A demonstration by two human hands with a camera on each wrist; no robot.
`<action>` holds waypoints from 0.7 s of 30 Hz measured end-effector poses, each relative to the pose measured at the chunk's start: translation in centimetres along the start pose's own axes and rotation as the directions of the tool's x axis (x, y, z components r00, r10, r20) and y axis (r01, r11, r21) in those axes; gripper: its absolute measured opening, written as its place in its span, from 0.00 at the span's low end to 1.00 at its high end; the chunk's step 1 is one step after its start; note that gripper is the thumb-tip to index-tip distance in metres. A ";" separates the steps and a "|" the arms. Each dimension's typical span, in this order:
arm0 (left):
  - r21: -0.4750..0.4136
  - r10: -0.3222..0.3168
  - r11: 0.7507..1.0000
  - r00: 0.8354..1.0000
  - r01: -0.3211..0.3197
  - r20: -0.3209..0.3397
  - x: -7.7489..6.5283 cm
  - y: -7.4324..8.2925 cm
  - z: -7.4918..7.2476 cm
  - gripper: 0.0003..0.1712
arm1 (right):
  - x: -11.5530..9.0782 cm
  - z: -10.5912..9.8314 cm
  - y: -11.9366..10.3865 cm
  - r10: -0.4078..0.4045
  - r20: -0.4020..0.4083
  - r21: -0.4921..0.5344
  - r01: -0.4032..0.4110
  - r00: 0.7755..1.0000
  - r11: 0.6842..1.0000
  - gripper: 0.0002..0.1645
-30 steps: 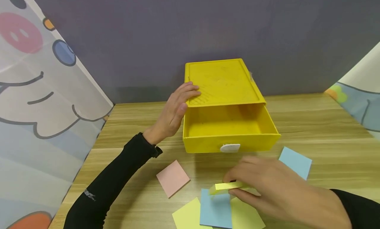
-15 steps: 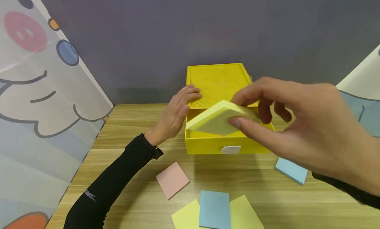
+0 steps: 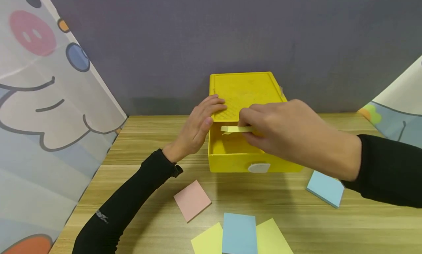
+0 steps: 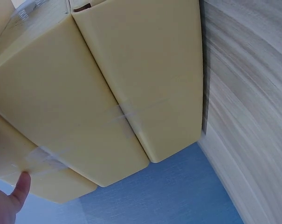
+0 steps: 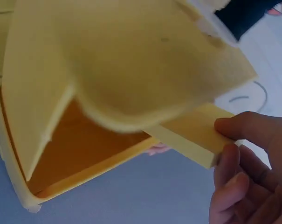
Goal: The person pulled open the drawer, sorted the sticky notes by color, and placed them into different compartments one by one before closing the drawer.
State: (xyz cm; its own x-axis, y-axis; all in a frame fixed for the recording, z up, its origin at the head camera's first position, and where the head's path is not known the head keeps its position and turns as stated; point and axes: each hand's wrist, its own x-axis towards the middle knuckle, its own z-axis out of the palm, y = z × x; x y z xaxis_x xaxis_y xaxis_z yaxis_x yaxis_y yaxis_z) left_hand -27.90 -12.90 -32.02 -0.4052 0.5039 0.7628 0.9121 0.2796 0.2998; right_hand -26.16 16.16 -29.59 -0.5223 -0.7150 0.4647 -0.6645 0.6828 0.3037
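Observation:
A yellow box [image 3: 245,89] stands near the back wall with its drawer [image 3: 227,163] pulled out towards me. My left hand [image 3: 196,129] rests on the box's front left corner, fingers on the top, wrist towards me. In the left wrist view one digit [image 4: 19,193] touches the side of the box. My right hand [image 3: 280,127] pinches a yellow sticky note pad [image 3: 232,129] between thumb and fingers, over the drawer opening. From the right wrist the pad [image 5: 189,145] shows partly behind the drawer's wall. The right hand hides part of the drawer.
On the wooden table lie a pink sticky note pad [image 3: 192,201] and a blue pad [image 3: 325,189] at the right. Nearer me, another blue pad [image 3: 239,232] overlaps yellow ones [image 3: 209,239]. A white handle [image 3: 259,168] sticks out from the drawer front. A grey wall stands behind.
My right hand has lifted the yellow sticky note pad from above the front pads and carried it up and away from me to the drawer. The left hand keeps its place on the box.

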 end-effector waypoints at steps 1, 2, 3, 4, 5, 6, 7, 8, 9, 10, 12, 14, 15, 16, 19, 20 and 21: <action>-0.003 0.001 1.000 1.000 -0.001 -0.002 0.0 0.0 0.0 0.41 | 1.0 -2.6 -1.7 -0.013 0.016 0.013 0.013 1.000 1.000 0.14; -0.005 0.000 1.000 1.000 0.000 -0.003 0.0 0.0 0.1 0.41 | 1.9 -5.4 -3.4 -0.025 0.036 0.023 0.024 0.999 0.999 0.12; -0.007 -0.001 1.000 1.000 0.001 -0.006 0.0 -0.1 0.1 0.41 | 2.7 -7.7 -4.8 -0.024 0.072 0.034 0.021 0.997 0.999 0.13; -0.009 -0.001 1.000 1.000 0.001 -0.007 -0.1 -0.1 0.1 0.41 | 3.3 -9.4 -5.9 -0.020 0.105 0.042 0.016 0.994 0.999 0.14; -0.012 -0.002 1.000 1.000 0.002 -0.009 -0.1 -0.1 0.1 0.41 | 3.7 -10.3 -6.6 -0.016 0.134 0.039 0.011 0.991 0.999 0.15; -0.013 -0.004 1.000 1.000 0.003 -0.011 -0.1 -0.1 0.1 0.41 | 4.0 -10.9 -7.0 -0.009 0.172 0.024 0.005 0.985 1.000 0.16; -0.012 -0.005 1.000 1.000 0.005 -0.013 -0.1 -0.1 0.1 0.41 | 4.2 -11.2 -7.3 -0.002 0.203 0.018 -0.002 0.979 1.000 0.16; -0.012 -0.005 1.000 1.000 0.005 -0.015 -0.1 -0.1 0.1 0.41 | 4.3 -11.3 -7.4 0.004 0.229 0.013 -0.007 0.973 1.000 0.15; -0.013 -0.005 1.000 1.000 0.005 -0.016 -0.1 -0.1 0.1 0.41 | 4.4 -11.3 -7.5 0.008 0.253 0.013 -0.012 0.967 1.000 0.15; -0.011 -0.006 1.000 1.000 0.005 -0.016 -0.1 0.0 0.1 0.41 | 4.5 -11.3 -7.4 0.009 0.274 0.017 -0.014 0.962 1.000 0.14; -0.010 -0.004 1.000 1.000 0.004 -0.018 -0.1 0.0 0.1 0.41 | 4.6 -11.1 -7.3 0.008 0.315 0.033 -0.019 0.949 0.999 0.14; -0.012 -0.002 1.000 1.000 0.001 -0.020 -0.1 -0.1 0.2 0.41 | 4.8 -11.1 -7.1 0.001 0.364 0.058 -0.024 0.932 0.998 0.16; -0.013 0.000 1.000 1.000 0.000 -0.021 -0.1 -0.1 0.2 0.41 | 4.9 -11.0 -6.9 -0.006 0.390 0.072 -0.024 0.921 0.997 0.17; -0.013 0.001 1.000 1.000 -0.001 -0.022 -0.1 -0.1 0.2 0.41 | 5.1 -11.0 -6.8 -0.015 0.415 0.091 -0.025 0.910 0.996 0.18; -0.016 0.003 1.000 1.000 -0.004 -0.028 -0.1 -0.1 0.3 0.41 | 5.5 -10.8 -6.3 -0.042 0.475 0.148 -0.033 0.879 0.989 0.19; -0.017 0.004 1.000 1.000 -0.004 -0.029 -0.1 -0.1 0.3 0.41 | 5.6 -10.8 -6.2 -0.051 0.491 0.165 -0.035 0.869 0.986 0.19; -0.017 0.003 1.000 1.000 -0.004 -0.030 -0.1 -0.1 0.3 0.41 | 5.8 -10.8 -6.1 -0.059 0.508 0.183 -0.040 0.859 0.982 0.19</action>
State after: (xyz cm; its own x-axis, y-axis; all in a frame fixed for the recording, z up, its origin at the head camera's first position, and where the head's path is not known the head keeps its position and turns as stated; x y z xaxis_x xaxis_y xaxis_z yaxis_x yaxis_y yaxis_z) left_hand -28.02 -12.72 -32.30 -0.4000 0.4804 0.7805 0.9146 0.2637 0.3065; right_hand -19.37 9.51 -19.78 -0.6810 -0.7311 -0.0416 -0.7294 0.6721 0.1278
